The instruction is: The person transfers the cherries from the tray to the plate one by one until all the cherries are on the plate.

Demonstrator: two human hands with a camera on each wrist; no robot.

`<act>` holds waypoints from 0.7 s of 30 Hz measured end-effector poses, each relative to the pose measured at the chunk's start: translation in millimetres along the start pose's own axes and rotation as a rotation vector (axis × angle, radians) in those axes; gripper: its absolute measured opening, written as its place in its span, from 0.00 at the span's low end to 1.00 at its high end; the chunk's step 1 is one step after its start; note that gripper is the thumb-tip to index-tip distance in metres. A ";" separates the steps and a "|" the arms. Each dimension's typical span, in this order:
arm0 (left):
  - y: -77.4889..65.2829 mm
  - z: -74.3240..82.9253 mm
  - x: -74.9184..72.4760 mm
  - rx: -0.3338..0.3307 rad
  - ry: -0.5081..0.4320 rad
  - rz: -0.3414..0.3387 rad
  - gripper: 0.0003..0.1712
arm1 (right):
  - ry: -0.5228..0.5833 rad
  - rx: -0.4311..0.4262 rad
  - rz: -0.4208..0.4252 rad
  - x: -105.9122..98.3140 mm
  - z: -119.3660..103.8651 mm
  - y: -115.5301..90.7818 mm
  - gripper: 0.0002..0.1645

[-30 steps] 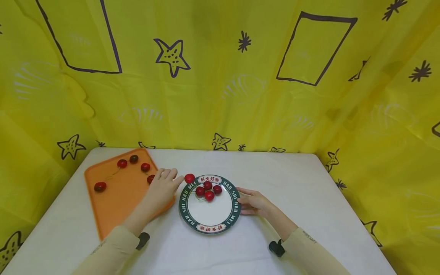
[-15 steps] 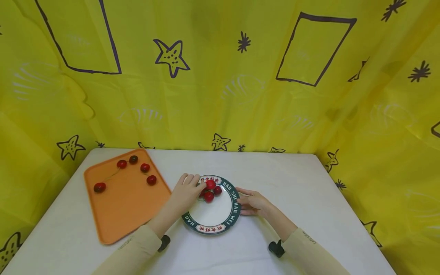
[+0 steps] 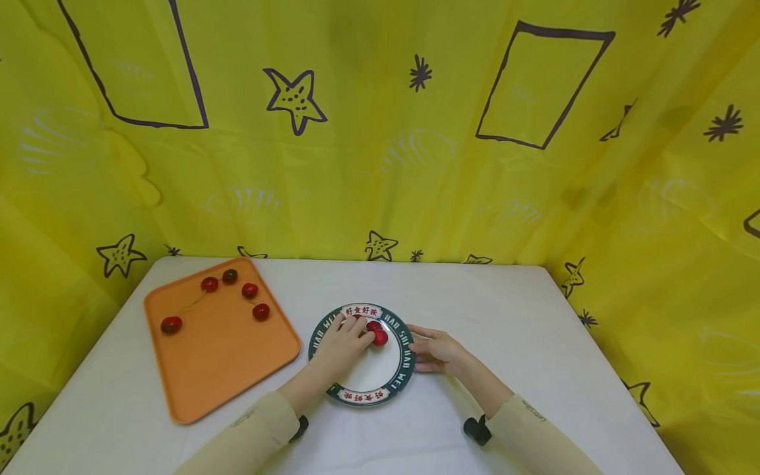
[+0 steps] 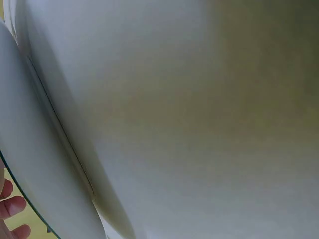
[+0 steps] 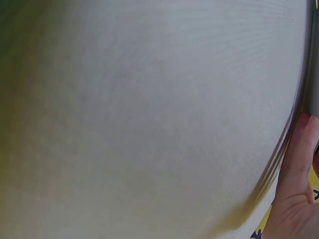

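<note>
In the head view a round white plate with a green lettered rim lies mid-table. My left hand is over its left half, pinching a red cherry at the fingertips, low over the plate. Close behind that one sits a second cherry; the hand covers most of the others there. At the plate's right edge my right hand holds the rim between thumb and fingers. Fingertips show past the plate's edge in the left wrist view, and part of the right hand appears in the right wrist view.
An orange tray lies left of the plate, with several cherries near its far side, among them a dark red one with a stem. White cloth covers the table. A yellow patterned curtain encloses the back and sides.
My left hand has come rightward from beside the tray to over the plate, carrying the cherry in its fingertips from the plate's upper left rim inward. The right hand has stayed at the rim.
</note>
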State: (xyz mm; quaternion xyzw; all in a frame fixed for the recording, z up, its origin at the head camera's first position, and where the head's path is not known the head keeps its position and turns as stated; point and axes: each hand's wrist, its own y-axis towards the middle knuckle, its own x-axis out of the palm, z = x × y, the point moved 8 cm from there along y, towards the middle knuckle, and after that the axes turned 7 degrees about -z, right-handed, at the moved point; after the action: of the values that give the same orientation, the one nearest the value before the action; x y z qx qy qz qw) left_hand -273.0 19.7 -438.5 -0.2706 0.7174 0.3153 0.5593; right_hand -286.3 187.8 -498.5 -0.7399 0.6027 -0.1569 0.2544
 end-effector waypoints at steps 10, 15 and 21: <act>4.4 8.9 11.1 0.000 0.043 -0.155 0.23 | -0.003 0.008 0.011 -0.5 1.3 0.7 0.29; 4.2 11.5 11.2 0.009 0.066 -0.168 0.25 | -0.001 0.012 0.017 -1.1 1.9 2.2 0.29; 3.8 11.1 11.6 0.003 0.063 -0.159 0.26 | -0.002 0.010 0.014 -0.8 1.9 2.3 0.29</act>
State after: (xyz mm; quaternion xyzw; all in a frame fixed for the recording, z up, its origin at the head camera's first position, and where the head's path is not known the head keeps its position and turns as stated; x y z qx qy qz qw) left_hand -271.4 30.1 -451.2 -0.3355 0.7114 0.2599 0.5602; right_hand -287.4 188.6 -501.3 -0.7345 0.6069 -0.1573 0.2596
